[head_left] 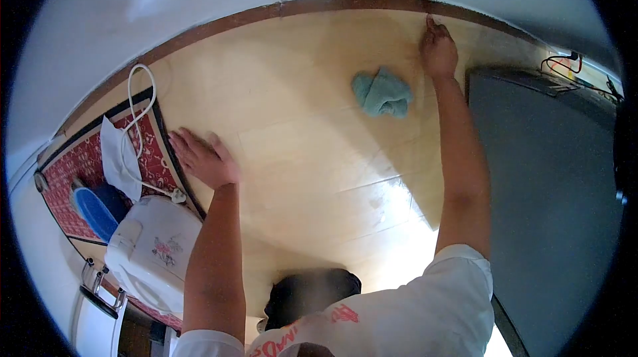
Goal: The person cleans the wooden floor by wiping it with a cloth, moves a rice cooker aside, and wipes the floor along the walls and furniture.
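My left hand rests palm down on the wooden floor with its fingers stretched, the fingertips at the dark border of the red patterned rug. My right hand reaches far forward. Its index finger points out and touches, or nearly touches, the brown baseboard; the other fingers are curled in and nothing shows in them, though the palm side is hidden. A crumpled green cloth lies on the floor a little left of my right forearm, apart from both hands.
On the rug stand a white appliance with a flower print, a blue bowl-like thing, a white sheet and a looped white cord. A large dark grey box-like unit stands right, with wires behind it.
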{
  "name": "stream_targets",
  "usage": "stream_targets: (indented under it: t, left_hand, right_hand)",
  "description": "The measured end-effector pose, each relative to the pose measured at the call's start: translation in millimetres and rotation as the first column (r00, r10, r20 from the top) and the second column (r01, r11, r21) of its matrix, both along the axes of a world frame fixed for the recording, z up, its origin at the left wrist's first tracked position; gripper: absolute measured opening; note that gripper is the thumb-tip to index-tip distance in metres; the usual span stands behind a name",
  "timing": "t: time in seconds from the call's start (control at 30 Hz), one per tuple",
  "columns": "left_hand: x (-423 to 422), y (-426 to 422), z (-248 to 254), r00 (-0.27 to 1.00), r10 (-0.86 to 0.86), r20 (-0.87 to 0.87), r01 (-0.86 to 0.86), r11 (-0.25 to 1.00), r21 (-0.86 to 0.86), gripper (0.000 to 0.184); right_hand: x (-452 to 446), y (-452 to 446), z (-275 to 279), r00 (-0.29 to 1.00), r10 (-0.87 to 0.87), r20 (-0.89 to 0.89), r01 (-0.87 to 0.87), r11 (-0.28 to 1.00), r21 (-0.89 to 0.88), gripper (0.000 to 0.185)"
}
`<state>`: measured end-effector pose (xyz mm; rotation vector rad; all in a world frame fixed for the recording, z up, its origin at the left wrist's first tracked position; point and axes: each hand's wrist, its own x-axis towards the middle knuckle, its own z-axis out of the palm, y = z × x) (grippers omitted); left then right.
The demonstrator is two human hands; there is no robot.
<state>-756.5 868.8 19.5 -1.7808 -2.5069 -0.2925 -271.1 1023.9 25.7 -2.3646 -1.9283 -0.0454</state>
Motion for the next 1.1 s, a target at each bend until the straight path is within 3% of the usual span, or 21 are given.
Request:
stream_targets:
  t: [0.03,0.13,0.23,0.33,0.43,0.53,0.63,0.73,0.83,0.93,1.03,1.1]
  left_hand:
    - [0.4,0.8,-0.3,1.000,0.001,-0.010,-0.001,1.000,0.013,0.070]
    - [0.6,1.5,-2.8,0.999,0.016,-0.032,-0.016,1.000,0.020,0.070]
    - [0.5,0.6,-3.0,0.999,0.015,-0.033,-0.015,1.000,0.014,0.069]
    - [0.7,2.3,-1.7,1.000,-0.005,-0.015,0.006,0.999,0.046,0.068]
    - [0.2,1.1,-1.7,1.000,-0.001,-0.010,0.001,0.999,0.036,0.068]
    - [0.7,-0.1,-2.0,1.000,0.010,-0.008,-0.010,1.000,0.019,0.067]
    - [1.3,1.0,-0.9,1.000,0.008,-0.009,-0.008,1.000,0.018,0.067]
    - [1.7,0.8,-1.0,1.000,0.006,-0.017,-0.006,1.000,0.001,0.068]
    - [1.5,0.6,-1.0,1.000,0.006,-0.019,-0.006,1.000,-0.003,0.069]
    - [1.3,0.8,-3.5,1.000,0.002,-0.017,-0.001,1.000,0.016,0.069]
    - [3.6,2.2,-0.5,1.000,0.016,-0.019,-0.016,1.000,-0.002,0.068]
    - [4.3,1.6,1.9,1.000,0.024,-0.021,-0.024,1.000,-0.018,0.068]
  right_hand:
    - [-2.8,-2.1,-1.3,0.999,-0.032,-0.022,0.032,0.999,0.003,0.037]
    - [-8.6,-16.0,-1.0,0.905,0.015,-0.426,0.039,0.992,0.118,0.031]
    - [-12.3,-36.4,-2.8,0.536,-0.094,-0.839,0.156,0.988,-0.011,0.026]
    - [-32.0,-55.6,10.5,0.558,-0.144,-0.817,-0.032,0.980,-0.194,0.020]
    - [-49.0,-71.7,17.5,0.454,-0.237,-0.859,-0.096,0.945,-0.312,0.016]
    - [-56.3,-76.5,44.2,0.372,-0.266,-0.890,-0.150,0.929,-0.340,0.015]
    - [-53.5,-84.1,63.3,0.213,-0.129,-0.968,-0.111,0.982,-0.155,0.018]
    - [-43.9,-93.8,82.4,0.372,-0.170,-0.912,-0.020,0.981,-0.191,0.018]
    - [-39.6,-100.0,102.6,0.378,-0.178,-0.909,0.149,0.980,-0.131,0.024]
    - [-27.2,-97.4,120.1,0.200,-0.318,-0.927,0.287,0.924,-0.254,0.035]
    - [15.7,-98.5,127.9,0.246,-0.442,-0.863,0.437,0.845,-0.309,0.041]
    - [30.7,-88.7,142.1,0.495,-0.403,-0.770,0.550,0.831,-0.082,0.035]
